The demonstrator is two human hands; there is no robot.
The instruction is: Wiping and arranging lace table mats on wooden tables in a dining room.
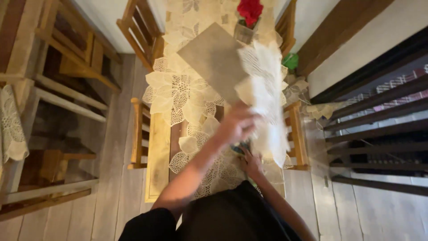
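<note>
The lace cloth (265, 93) is lifted off the right side of the desk (158, 151), folded back so that its pale underside hangs in a blurred sheet from about the middle of the desk down toward the near right corner. The left hand (236, 125) is raised over the middle of the desk, its grip closed on the cloth's lifted edge. The right hand (253, 163) lies lower, by the near edge, touching a small dark thing (240, 148) half hidden under the cloth; whether its grip is closed or apart cannot be told. A grey board (214, 58) lies tilted across the desk's far half, its right corner covered by the cloth. At the far edge stands a pot (244, 32) with red flowers (249, 11). Wooden chairs (140, 31) stand along both long sides of the desk.
</note>
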